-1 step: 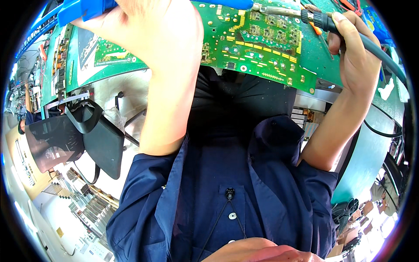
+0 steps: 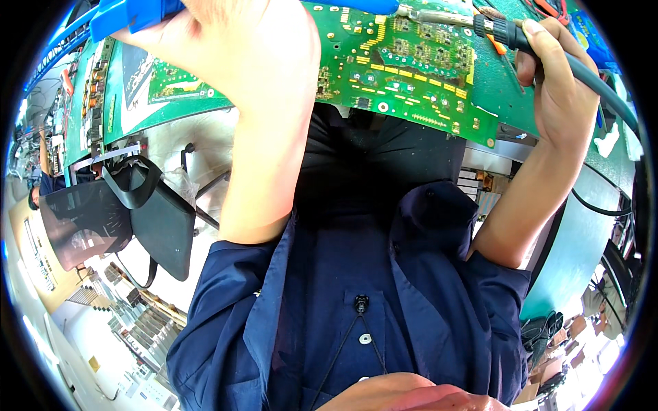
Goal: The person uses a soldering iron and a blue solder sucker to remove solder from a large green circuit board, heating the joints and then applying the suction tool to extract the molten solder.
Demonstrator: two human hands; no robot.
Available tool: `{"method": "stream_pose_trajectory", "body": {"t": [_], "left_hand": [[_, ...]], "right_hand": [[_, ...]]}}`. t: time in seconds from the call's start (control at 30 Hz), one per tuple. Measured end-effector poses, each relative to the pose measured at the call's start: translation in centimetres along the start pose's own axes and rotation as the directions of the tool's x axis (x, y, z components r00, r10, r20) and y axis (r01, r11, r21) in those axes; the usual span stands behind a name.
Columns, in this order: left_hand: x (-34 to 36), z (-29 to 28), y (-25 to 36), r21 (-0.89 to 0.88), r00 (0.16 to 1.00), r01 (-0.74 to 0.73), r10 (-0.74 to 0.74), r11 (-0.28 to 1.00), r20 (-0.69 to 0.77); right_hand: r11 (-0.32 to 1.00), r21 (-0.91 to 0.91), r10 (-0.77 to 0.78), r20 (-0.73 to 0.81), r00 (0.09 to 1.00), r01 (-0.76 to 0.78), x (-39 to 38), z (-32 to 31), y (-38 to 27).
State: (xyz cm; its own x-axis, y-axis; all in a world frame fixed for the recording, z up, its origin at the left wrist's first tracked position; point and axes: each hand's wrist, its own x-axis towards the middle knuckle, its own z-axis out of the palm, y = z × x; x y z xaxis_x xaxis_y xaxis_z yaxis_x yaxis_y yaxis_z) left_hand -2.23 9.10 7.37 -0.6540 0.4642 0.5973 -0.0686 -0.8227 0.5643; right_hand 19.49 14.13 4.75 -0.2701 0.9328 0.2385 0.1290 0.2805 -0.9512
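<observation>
My right hand (image 2: 558, 75) grips a soldering iron (image 2: 500, 27) by its dark handle, thumb on top, with the grey cable trailing off to the right. The iron's metal shaft points left over a green circuit board (image 2: 384, 85) at the table's front edge. Its end meets a blue rod-like piece (image 2: 370, 5), which the top edge of the picture cuts off. At the upper left is my left hand (image 2: 260, 48), over the board's left side; its fingers run out of view. Against it sits a blue block (image 2: 133, 15) with a blue coiled cord.
Another green board (image 2: 175, 82) lies left on the green mat (image 2: 504, 103), beside a strip of components (image 2: 92, 96). Orange-handled tools and crumpled white tissue (image 2: 606, 140) lie to the right. A black mesh chair (image 2: 161, 222) stands at left; another person (image 2: 44, 181) is beyond it.
</observation>
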Motion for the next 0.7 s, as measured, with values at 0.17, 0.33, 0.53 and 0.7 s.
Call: {"method": "stream_pose_trajectory", "body": {"t": [0.17, 0.33, 0.53, 0.7], "left_hand": [[-0.1, 0.4, 0.2, 0.026, 1.000, -0.006, 0.006, 1.000, -0.005], [-0.4, -0.1, 1.4, 0.019, 0.995, 0.090, -0.091, 0.996, 0.034], [-0.8, -1.6, 1.2, -0.051, 0.993, 0.105, -0.107, 0.993, -0.042], [0.9, -6.7, 2.8, 0.038, 0.946, 0.223, -0.207, 0.974, -0.251]], "right_hand": [[1.000, -0.028, 0.006, -0.014, 1.000, -0.006, -0.1, 0.1, -0.1], [0.998, -0.060, 0.031, -0.019, 0.999, -0.032, -0.1, -0.1, -0.2], [0.995, -0.090, 0.030, -0.048, 0.998, -0.034, -0.1, 0.4, -0.7], [0.997, -0.080, 0.001, -0.065, 0.998, -0.007, -0.3, 1.0, -1.3]]}}
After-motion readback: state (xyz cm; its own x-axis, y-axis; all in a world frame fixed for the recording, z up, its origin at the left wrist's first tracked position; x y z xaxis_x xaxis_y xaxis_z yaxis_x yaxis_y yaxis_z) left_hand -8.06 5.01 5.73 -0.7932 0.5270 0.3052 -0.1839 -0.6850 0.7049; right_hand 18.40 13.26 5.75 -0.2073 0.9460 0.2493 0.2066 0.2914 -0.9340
